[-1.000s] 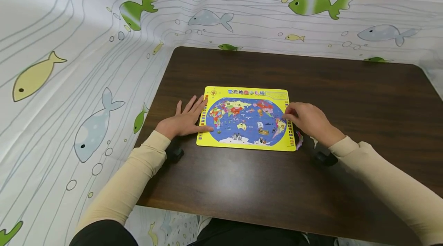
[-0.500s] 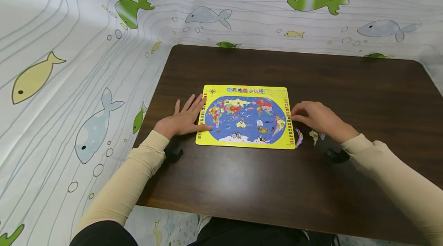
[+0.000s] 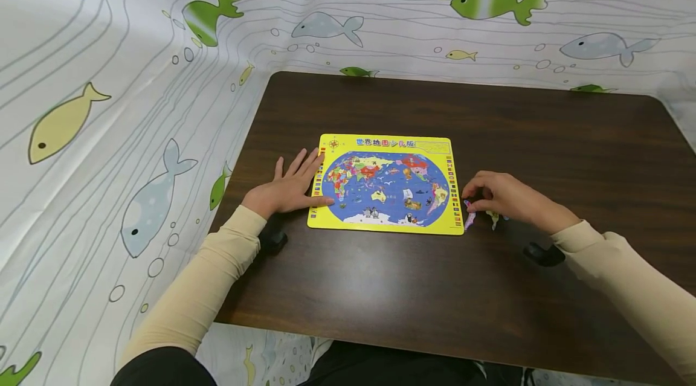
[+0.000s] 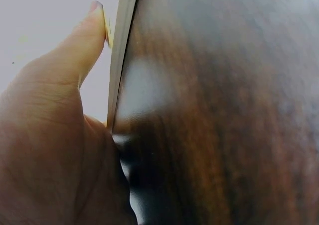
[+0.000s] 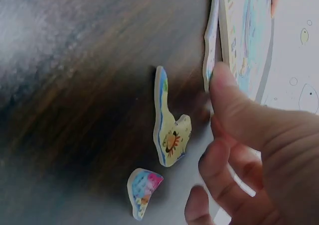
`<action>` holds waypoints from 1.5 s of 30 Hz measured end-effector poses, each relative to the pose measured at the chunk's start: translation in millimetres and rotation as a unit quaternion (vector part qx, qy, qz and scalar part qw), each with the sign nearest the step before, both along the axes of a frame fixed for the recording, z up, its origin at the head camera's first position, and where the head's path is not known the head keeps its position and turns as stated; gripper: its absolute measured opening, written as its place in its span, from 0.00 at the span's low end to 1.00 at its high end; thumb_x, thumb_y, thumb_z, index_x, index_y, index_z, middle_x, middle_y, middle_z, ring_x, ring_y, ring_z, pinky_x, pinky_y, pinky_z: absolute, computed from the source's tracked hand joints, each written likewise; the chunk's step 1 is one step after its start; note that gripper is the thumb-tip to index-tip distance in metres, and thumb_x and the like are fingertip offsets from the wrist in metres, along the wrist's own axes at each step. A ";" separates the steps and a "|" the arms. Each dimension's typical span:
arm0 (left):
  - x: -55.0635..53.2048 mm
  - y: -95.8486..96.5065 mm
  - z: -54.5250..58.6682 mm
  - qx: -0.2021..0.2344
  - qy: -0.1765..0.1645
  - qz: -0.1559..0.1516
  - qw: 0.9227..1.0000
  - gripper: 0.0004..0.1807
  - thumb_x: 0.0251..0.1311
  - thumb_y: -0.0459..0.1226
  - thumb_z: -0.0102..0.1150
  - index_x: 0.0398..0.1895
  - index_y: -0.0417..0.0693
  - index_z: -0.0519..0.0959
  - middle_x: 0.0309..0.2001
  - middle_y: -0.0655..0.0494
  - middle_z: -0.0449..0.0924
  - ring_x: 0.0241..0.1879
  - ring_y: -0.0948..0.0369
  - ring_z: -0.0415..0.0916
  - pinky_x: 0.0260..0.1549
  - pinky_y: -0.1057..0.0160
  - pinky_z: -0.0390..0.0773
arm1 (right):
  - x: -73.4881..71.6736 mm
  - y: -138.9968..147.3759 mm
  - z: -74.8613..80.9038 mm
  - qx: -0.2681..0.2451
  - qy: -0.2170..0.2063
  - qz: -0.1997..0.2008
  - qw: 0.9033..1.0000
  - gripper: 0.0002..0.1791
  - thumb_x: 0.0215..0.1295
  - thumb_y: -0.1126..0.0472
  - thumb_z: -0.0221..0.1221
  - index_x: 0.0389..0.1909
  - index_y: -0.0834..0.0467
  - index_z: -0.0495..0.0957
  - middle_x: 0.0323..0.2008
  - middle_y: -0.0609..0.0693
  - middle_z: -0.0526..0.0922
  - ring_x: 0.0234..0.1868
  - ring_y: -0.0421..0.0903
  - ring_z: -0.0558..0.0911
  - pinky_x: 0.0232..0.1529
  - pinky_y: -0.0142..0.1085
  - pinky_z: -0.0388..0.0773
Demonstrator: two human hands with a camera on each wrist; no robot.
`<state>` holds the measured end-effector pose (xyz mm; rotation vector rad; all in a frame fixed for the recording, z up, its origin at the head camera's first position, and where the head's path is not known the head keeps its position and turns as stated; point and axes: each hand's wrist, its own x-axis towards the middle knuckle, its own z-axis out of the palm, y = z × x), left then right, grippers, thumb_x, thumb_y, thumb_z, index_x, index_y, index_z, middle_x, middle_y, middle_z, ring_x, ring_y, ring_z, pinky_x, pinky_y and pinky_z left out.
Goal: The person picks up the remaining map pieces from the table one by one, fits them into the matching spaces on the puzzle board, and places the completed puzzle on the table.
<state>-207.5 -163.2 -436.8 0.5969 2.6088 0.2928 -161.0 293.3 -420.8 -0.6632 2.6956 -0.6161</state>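
Observation:
A yellow-edged world map puzzle board (image 3: 380, 224) lies flat on the dark wooden table. My left hand (image 3: 288, 193) rests spread on its left edge, thumb across the map's corner; the left wrist view shows that thumb (image 4: 82, 46) on the board. Beside the board's right edge my right hand (image 3: 502, 196) holds the far end of a slim pink puzzle piece (image 3: 470, 220) between thumb and fingertips. The right wrist view shows the same piece (image 5: 211, 41) low against the table, its end partly behind the thumb. The index fingertip is hidden there.
A yellow puzzle piece (image 5: 172, 135) and a small blue-and-pink piece (image 5: 143, 187) lie on the table (image 3: 380, 289) near the right hand. A fish-patterned sheet (image 3: 408, 11) hangs behind and to the left of the table.
My right hand has left the map's right side, moved right and toward me, and come down to the pink puzzle piece. The left hand stays on the board's left edge.

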 end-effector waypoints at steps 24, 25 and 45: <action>-0.8 2.0 1.5 -0.007 -0.004 0.005 1.000 0.59 0.49 0.76 0.40 0.75 0.63 0.26 0.77 0.62 0.19 0.76 0.55 0.16 0.68 0.36 0.22 | -16.8 1.6 18.0 0.031 -0.130 -0.090 0.987 0.11 0.65 0.58 0.60 0.43 0.59 0.84 0.35 0.49 0.86 0.27 0.44 0.74 0.25 0.36 0.72; -1.0 2.0 1.3 -0.008 -0.003 0.005 1.000 0.59 0.49 0.77 0.40 0.75 0.64 0.25 0.77 0.62 0.19 0.76 0.55 0.16 0.68 0.36 0.22 | -17.8 1.0 19.4 0.033 -0.133 -0.087 0.987 0.12 0.66 0.58 0.59 0.43 0.60 0.84 0.36 0.50 0.86 0.28 0.43 0.75 0.26 0.35 0.72; -1.2 1.1 -1.1 -0.008 0.001 0.003 1.000 0.59 0.49 0.77 0.38 0.75 0.64 0.26 0.77 0.62 0.19 0.76 0.56 0.17 0.68 0.36 0.23 | -27.9 7.4 42.7 0.022 -0.227 -0.064 0.972 0.17 0.67 0.56 0.58 0.47 0.65 0.80 0.34 0.53 0.82 0.23 0.46 0.75 0.29 0.37 0.72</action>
